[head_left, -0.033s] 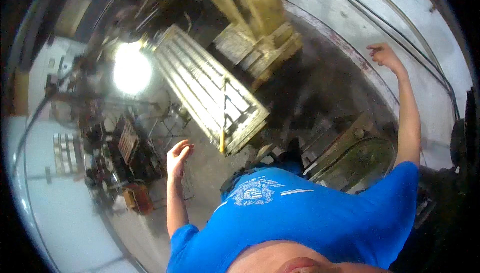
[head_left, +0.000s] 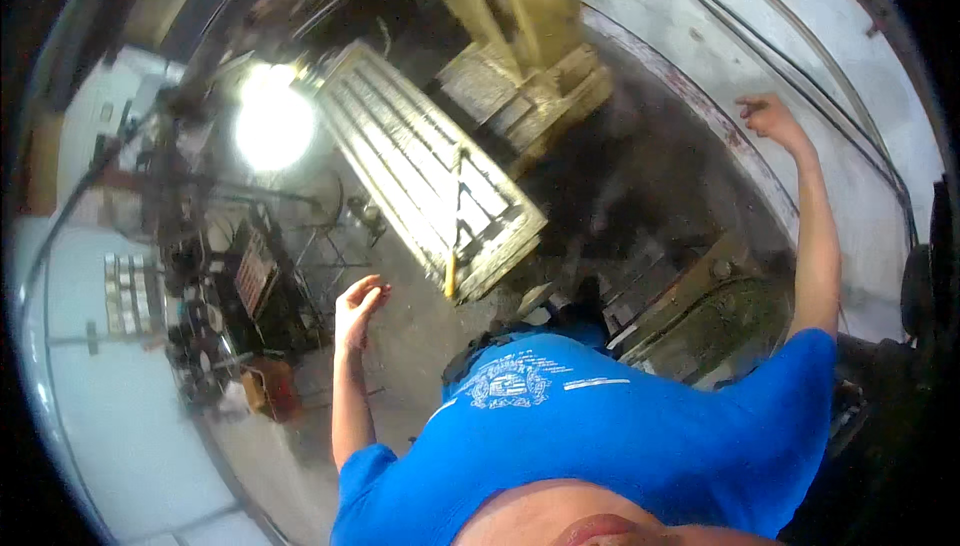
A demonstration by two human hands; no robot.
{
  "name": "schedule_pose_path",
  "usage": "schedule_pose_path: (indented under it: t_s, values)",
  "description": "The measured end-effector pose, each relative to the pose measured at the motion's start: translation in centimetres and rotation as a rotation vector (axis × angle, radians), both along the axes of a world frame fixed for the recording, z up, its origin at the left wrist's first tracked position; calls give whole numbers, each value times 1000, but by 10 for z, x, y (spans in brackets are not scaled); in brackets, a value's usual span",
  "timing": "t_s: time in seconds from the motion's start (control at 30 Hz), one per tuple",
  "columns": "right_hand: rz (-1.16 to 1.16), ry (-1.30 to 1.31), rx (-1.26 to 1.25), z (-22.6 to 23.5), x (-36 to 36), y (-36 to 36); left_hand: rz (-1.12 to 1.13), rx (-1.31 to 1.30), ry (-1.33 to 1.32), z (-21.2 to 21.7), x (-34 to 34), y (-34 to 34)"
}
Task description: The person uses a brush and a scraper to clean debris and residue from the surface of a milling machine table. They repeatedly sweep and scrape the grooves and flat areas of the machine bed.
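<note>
My left hand (head_left: 362,308) hangs in the air at my side, fingers loosely bent and holding nothing that I can see. It is nearest to the near end of a long slotted metal machine table (head_left: 425,146), apart from it. A slim tool with a yellow handle (head_left: 451,274) lies across that end of the table. My right hand (head_left: 772,122) is held out far to the right in front of the pale wall. Its forefinger is stretched and the other fingers are partly curled, with nothing visible in them. Whether it touches the wall, I cannot tell.
Beyond the table stands a yellow machine column (head_left: 540,16). A very bright lamp (head_left: 275,121) glares left of the table. Cluttered shelving with a brown box (head_left: 270,388) fills the left. Dark cables (head_left: 790,76) run along the right wall (head_left: 680,36). A greenish machine part (head_left: 715,311) sits beside me.
The view has shifted slightly, so the table, column and lamp appear a little higher and further right. Both hands keep nearly the same pose.
</note>
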State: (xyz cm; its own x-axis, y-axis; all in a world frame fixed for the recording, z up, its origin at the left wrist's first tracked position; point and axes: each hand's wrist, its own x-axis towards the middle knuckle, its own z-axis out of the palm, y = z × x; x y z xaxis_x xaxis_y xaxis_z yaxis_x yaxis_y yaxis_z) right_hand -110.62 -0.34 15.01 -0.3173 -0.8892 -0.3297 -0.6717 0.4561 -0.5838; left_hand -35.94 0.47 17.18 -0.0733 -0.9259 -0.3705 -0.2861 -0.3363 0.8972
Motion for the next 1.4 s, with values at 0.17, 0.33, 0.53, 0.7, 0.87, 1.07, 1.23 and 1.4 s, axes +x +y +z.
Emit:
schedule_pose_path:
  t_s: [0.17, 0.33, 0.53, 0.7, 0.87, 1.07, 1.23, 1.4]
  values:
    - [174, -152, -194, 63, 144, 38, 1, 25, -54, -19, 77, 22]
    - [132, -307, -328, 109, 287, 98, -3, 35, 31, -60, 142, 33]
    - [411, -715, -184, 127, 529, 135, 51, 2, 273, -106, 206, 67]
    - [628, -702, 129, 47, 674, 122, 33, 108, 466, -137, 237, 78]
    - [703, -389, 24, -21, 721, 103, 90, 140, 446, -165, 257, 88]
    - [685, -230, 63, -14, 734, 90, 235, 146, 440, -187, 282, 115]
    - [339, 373, -327, 0, 676, 59, 359, 249, 315, -174, 301, 117]
    - [197, 405, 84, -35, 648, 17, 320, 283, 248, -167, 301, 67]
